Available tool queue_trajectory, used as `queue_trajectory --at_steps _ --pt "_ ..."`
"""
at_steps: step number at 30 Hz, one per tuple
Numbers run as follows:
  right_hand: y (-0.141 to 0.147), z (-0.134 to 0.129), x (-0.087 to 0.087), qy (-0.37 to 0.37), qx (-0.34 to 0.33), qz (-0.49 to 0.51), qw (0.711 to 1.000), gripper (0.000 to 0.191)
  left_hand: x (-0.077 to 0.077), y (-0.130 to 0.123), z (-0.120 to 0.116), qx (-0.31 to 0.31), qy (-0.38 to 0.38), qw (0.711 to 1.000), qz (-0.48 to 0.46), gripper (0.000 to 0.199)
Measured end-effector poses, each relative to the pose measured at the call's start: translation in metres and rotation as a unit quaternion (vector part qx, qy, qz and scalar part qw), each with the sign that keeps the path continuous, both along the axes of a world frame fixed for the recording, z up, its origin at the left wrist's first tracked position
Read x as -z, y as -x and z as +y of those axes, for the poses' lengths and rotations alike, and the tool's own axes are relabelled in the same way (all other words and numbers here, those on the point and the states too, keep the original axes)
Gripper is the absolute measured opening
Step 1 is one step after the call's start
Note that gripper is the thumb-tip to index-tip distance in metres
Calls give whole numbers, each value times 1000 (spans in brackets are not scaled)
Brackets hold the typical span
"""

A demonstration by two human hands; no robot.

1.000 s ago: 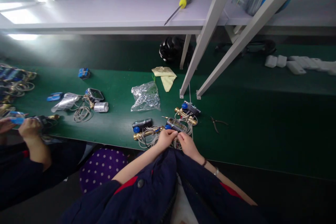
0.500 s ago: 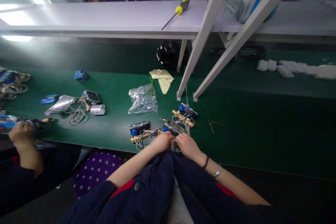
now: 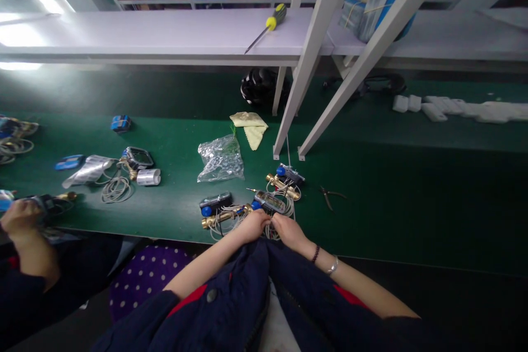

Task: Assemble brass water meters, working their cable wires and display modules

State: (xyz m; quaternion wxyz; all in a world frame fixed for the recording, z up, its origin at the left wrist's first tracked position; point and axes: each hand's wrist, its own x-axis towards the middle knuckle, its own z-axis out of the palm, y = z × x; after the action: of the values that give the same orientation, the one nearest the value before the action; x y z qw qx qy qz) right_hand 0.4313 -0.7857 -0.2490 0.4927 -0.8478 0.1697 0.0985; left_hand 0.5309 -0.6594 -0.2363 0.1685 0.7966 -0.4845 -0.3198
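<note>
Left hand (image 3: 256,224) and right hand (image 3: 290,232) stay by the wires (image 3: 271,232), still busy. I can't tell what each grip holds.

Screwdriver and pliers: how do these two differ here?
The screwdriver has a yellow-and-dark handle; the pliers look dull, dark. The screwdriver is straight; the pliers' handles spread apart. The screwdriver lies on the white shelf, the pliers on the green bench. Both lie untouched.
</note>
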Motion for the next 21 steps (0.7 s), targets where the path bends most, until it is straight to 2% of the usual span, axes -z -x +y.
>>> queue_trajectory --at_steps 4,10,16,21 --pt "-1 4 11 -28 5 42 999 30 0 6 0 -12 -4 1000 -22 30" --pt "2 -6 4 6 17 -7 1000 19 2 -4 -5 -21 19 1000 -1 27" --pt "-2 1 19 -34 1 46 998 35 3 2 -3 -20 10 1000 -15 30" --pt "-1 -6 10 -14 13 10 1000 22 5 -1 -5 -26 7 1000 -4 29"
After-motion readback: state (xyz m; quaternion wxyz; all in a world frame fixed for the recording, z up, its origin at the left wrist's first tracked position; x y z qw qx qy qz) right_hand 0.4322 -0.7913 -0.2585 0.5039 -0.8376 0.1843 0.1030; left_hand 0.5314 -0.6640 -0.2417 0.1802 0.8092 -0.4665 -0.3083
